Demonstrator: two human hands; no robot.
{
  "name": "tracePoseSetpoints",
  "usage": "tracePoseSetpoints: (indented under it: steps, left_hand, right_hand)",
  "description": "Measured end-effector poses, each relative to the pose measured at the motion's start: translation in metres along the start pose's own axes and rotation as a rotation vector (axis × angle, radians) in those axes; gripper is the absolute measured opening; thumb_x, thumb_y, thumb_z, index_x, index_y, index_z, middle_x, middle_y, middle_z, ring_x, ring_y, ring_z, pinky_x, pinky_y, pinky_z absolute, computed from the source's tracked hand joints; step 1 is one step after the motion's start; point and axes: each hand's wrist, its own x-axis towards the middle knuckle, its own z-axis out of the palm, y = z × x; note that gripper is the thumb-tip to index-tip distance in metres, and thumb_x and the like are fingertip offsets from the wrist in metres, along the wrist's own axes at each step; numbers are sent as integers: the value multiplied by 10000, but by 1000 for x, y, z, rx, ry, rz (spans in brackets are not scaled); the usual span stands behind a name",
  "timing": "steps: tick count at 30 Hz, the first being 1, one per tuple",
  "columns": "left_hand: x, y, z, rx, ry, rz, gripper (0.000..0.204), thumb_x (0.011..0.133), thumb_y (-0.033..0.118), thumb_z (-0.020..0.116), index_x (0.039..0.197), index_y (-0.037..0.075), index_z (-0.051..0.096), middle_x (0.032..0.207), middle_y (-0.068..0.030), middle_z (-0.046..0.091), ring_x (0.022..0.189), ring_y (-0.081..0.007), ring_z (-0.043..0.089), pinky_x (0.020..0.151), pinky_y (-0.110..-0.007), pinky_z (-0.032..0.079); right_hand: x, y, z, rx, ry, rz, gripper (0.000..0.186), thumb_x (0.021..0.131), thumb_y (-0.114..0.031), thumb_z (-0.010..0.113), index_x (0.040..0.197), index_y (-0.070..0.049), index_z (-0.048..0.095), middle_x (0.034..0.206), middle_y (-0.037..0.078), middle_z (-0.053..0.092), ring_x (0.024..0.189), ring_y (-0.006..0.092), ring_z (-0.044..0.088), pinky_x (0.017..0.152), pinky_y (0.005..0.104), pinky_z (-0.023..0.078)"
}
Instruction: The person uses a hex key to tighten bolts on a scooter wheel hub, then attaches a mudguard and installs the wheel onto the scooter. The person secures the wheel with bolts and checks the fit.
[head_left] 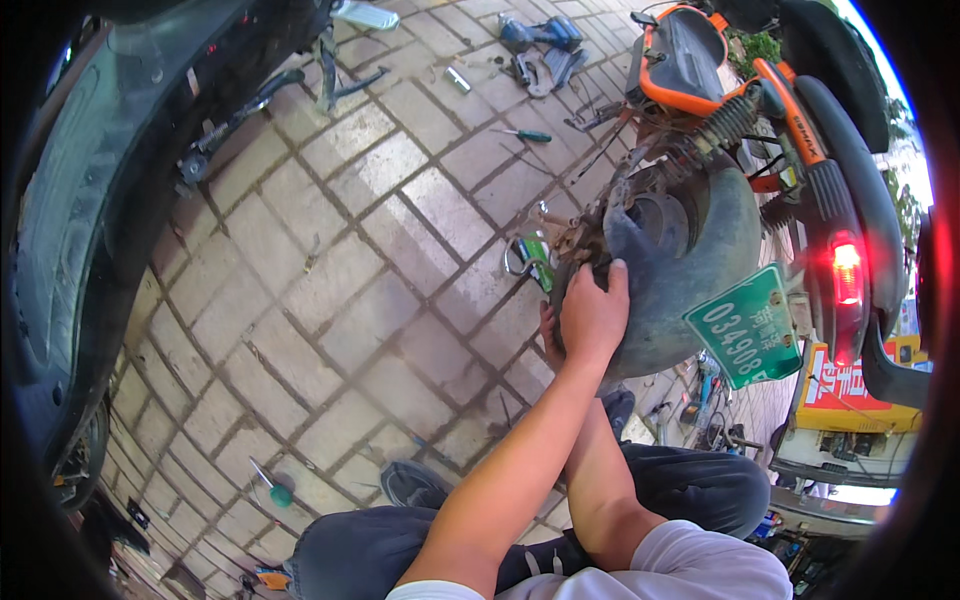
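A scooter with orange trim stands at the right, its grey, rounded rear wheel section (690, 270) in front of me. My left hand (595, 305) curls over the dark edge of the wheel, thumb apart on the right side. Crossing beneath the left forearm, my right arm reaches to the same spot. Only a strip of my right hand (547, 330) shows at the left side of the wheel; its fingers are mostly hidden. Rusty, dirty metal parts (585, 230) sit just beyond my hands. Beside them lies a green packet (536, 262) on the paving.
A green plate (745, 325) hangs near my hands, below a lit red tail light (847, 272). Screwdrivers (527, 135) (272, 484), a socket (458, 80) and a blue power tool (540, 33) lie on the bricks. Another dark vehicle (110, 200) stands left.
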Motion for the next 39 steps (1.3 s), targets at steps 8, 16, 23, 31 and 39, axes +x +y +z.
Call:
tracePoseSetpoints:
  steps: [8,16,23,31,39]
  left_hand:
    - [39,-51,7,-113,-187,-45,684,832,562,627,1189,-21,626,1090,-263,667,1059,-404,619,958,-412,441]
    - [34,-51,0,-267,-253,-162,793,766,608,704,1348,86,571,1229,-179,653,1200,-295,568,1076,-375,334]
    - [46,-84,22,-490,-44,-42,582,770,379,767,1128,-61,635,1124,-232,659,1077,-328,629,923,-369,465]
    - [66,-112,47,-806,-183,-196,443,767,93,562,1196,25,653,919,-111,699,771,-165,608,703,-285,467]
    - [79,-118,43,-1064,-273,-278,476,746,-11,523,1202,-120,609,1072,-90,633,954,-163,545,825,-260,416]
  right_hand:
    - [28,19,15,-2,-3,74,484,955,-433,521,1312,-105,530,1256,115,596,1072,265,587,954,473,481]
    - [37,13,26,0,3,27,498,952,-434,522,1325,-104,516,1269,116,584,1082,269,580,959,467,478]
    - [42,32,25,42,2,51,511,950,-436,522,1337,-103,504,1281,117,573,1090,273,574,963,461,475]
    - [12,23,10,107,6,12,526,947,-437,523,1351,-102,491,1295,117,561,1099,277,566,968,455,472]
    - [-24,21,13,185,0,9,541,944,-439,523,1365,-101,477,1309,118,548,1108,281,559,973,449,468]
